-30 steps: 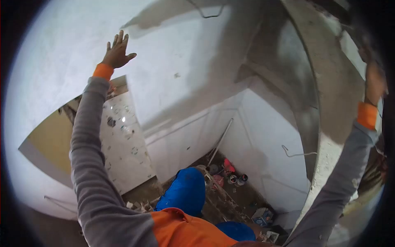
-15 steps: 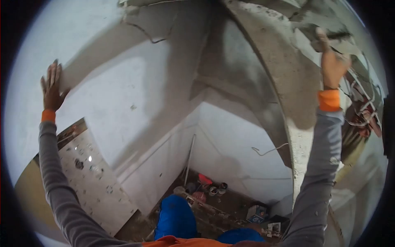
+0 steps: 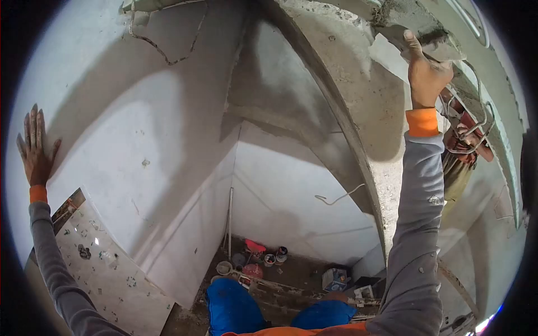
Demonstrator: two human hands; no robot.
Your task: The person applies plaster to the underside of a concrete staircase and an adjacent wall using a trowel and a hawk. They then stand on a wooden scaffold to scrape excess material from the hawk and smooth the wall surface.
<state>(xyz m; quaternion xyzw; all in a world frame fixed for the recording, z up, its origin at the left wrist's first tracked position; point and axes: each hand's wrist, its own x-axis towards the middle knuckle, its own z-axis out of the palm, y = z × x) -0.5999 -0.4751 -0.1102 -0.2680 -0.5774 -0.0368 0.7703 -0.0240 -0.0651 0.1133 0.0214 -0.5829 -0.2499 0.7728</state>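
Observation:
My left hand [image 3: 37,147] lies flat against the white wall [image 3: 106,162], fingers spread, holding nothing. Up at the right, my right hand [image 3: 429,77] is closed with its thumb raised, gripping what looks like a plastering trowel [image 3: 448,51] of flat grey metal. Its handle is hidden inside my fingers. Wet-looking grey mortar [image 3: 412,18] lies along and above the trowel, against the edge of the rough concrete beam [image 3: 358,73].
Bent metal rods [image 3: 481,120] hang at the right, with another person [image 3: 462,168] behind them. A bent wire [image 3: 342,197] sticks out from the beam. Below are buckets [image 3: 270,260], a box [image 3: 335,278], and a speckled board [image 3: 106,263] at left.
The view has shifted to the right, so the wall, beam and both hands appear farther left. My left hand stays on the wall; my right hand stays closed near the beam's edge.

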